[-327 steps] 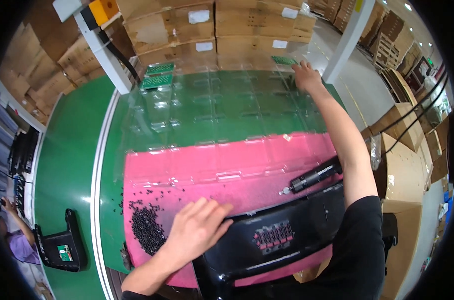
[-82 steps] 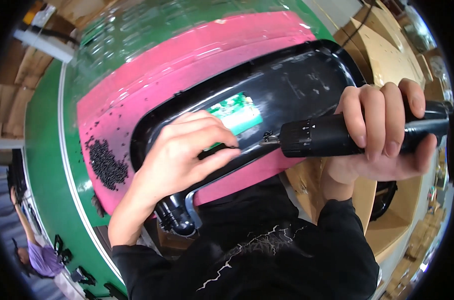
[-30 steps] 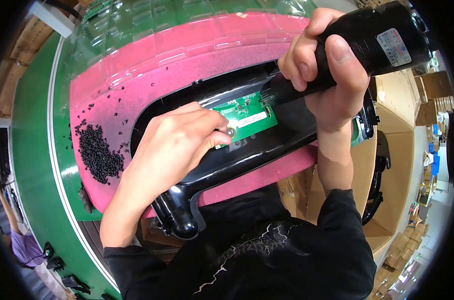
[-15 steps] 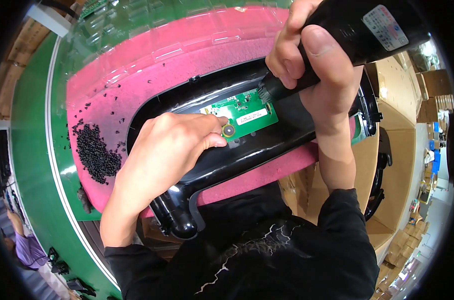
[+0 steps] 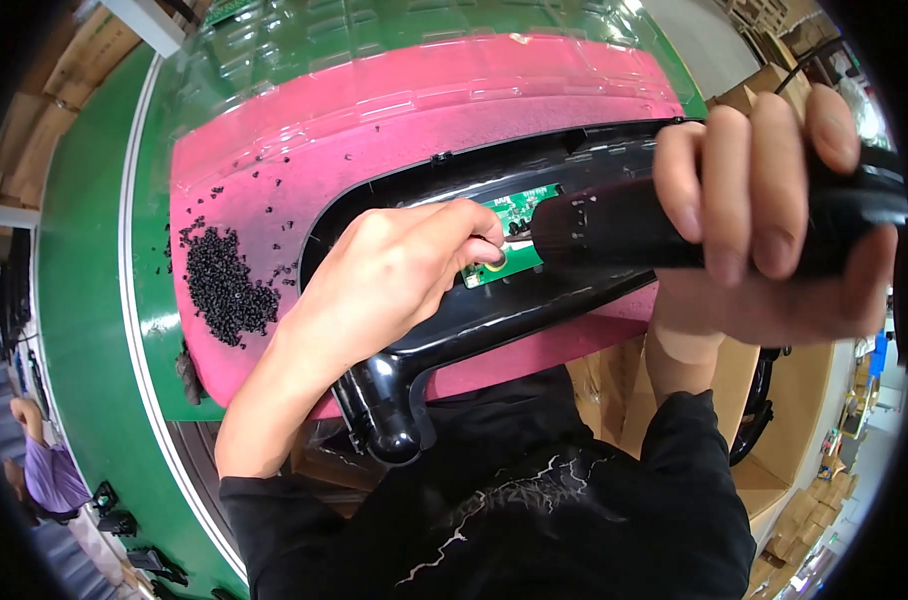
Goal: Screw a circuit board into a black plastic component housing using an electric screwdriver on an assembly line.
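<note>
A: Grips?
B: Right hand (image 5: 754,225) wrapped round black driver (image 5: 609,225), bit (image 5: 517,238) toward 9 o'clock. Left hand's (image 5: 399,262) fingertips at bit; hold, if any, can't tell.
A: Green board (image 5: 524,264)?
B: In black shell (image 5: 564,292), at left hand's 3 o'clock, nearer it; long axis about 8–2.

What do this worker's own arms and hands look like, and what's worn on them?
These are human arms. The left hand and right hand are ungloved, the forearms bare. The left sleeve and right sleeve are plain black and short, part of a black top with a pale, lightning-like print.
</note>
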A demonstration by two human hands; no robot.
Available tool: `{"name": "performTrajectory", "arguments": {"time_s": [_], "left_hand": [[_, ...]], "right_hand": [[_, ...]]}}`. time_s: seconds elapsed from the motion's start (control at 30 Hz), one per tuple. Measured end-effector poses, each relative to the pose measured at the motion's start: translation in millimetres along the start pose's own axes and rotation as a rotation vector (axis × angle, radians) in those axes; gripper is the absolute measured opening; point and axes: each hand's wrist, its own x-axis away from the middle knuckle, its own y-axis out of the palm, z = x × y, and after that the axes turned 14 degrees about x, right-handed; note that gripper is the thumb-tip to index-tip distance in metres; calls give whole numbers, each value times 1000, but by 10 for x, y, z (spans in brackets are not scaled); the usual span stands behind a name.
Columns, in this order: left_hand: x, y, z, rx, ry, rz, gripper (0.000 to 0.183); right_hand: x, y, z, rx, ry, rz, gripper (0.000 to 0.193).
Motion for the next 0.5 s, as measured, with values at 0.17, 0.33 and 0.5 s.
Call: {"name": "performTrajectory", "arguments": {"time_s": [0.17, 0.33, 0.5], "left_hand": [[23, -21, 20, -93, 115, 71, 16], [44, -19, -8, -98, 138, 74, 16], [8, 7, 1, -109, 123, 64, 16]], "right_hand": [[13, 113, -26, 74, -62, 28, 47], [-29, 108, 50, 86, -72, -43, 47], [-74, 50, 96, 113, -87, -126, 48]]}}
